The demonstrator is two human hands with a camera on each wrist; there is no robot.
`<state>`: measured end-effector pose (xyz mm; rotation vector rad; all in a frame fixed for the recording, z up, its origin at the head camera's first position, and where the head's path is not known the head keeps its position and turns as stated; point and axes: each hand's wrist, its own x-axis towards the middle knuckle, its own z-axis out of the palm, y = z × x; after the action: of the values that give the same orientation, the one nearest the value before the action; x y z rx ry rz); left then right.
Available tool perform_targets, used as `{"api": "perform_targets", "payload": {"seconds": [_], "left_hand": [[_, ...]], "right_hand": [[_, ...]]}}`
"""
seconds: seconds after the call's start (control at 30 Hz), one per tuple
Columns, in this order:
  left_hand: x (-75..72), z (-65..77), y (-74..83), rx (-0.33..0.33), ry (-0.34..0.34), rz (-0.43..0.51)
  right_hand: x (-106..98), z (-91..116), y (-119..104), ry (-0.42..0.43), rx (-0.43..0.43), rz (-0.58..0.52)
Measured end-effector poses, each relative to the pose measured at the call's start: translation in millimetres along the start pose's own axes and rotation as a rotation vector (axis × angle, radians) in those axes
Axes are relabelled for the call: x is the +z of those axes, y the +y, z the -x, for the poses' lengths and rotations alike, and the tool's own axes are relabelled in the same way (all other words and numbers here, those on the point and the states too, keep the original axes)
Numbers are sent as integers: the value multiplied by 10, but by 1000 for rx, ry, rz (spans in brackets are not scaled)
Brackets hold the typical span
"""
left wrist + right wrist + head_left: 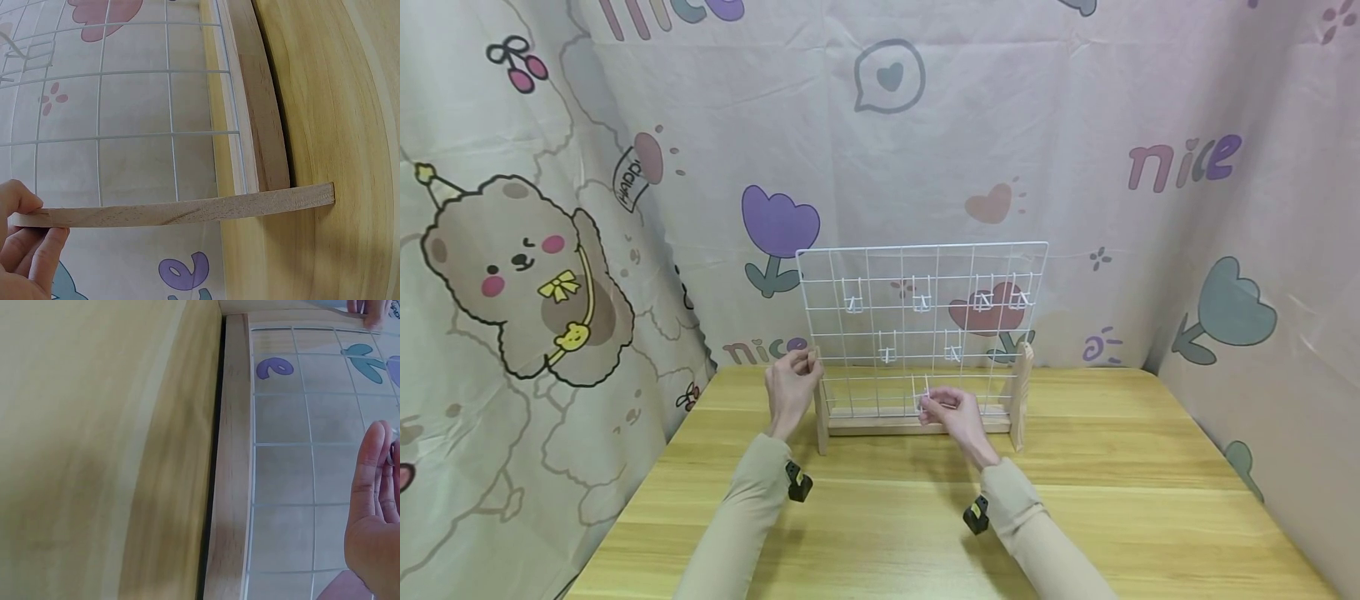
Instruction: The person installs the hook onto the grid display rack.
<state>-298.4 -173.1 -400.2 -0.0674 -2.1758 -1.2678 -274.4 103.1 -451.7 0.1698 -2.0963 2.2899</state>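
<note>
A white wire grid panel [922, 245] stands upright in a wooden stand. My left hand [792, 387] grips the top of the stand's left post [156, 212], with the thumb on one side and fingers on the other in the left wrist view. At the lower middle of the grid, my right hand [953, 415] pinches a white wire hook [915, 386]. The fingers cover much of this hook. In the right wrist view that hand [375, 506] is partly cut off by the frame edge, and only a sliver of the hook shows.
Several white hooks [921, 302] hang along the upper grid. Two more, a left one [887, 352] and a right one [953, 352], hang lower down. The stand's right post [1022, 396] rises from the wooden table [880, 533]. Printed curtains [1075, 100] enclose the back and sides.
</note>
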Motion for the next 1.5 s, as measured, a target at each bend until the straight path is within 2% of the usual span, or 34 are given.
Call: {"api": "perform_targets", "payload": {"seconds": [0.3,0.8,1.13,1.5], "left_hand": [[8,-3,-36,-8,-3,5],[17,-18,-40,-16,-5,-9],[12,-14,-38,-12,-3,0],[3,-12,-33,-13,-7,3]], "right_hand": [[31,-77,6,25,-13,-31],[45,-141,-55,68,-19,1],[71,-181,-55,85,-23,-39],[68,-194,-24,93,-17,-35]]}}
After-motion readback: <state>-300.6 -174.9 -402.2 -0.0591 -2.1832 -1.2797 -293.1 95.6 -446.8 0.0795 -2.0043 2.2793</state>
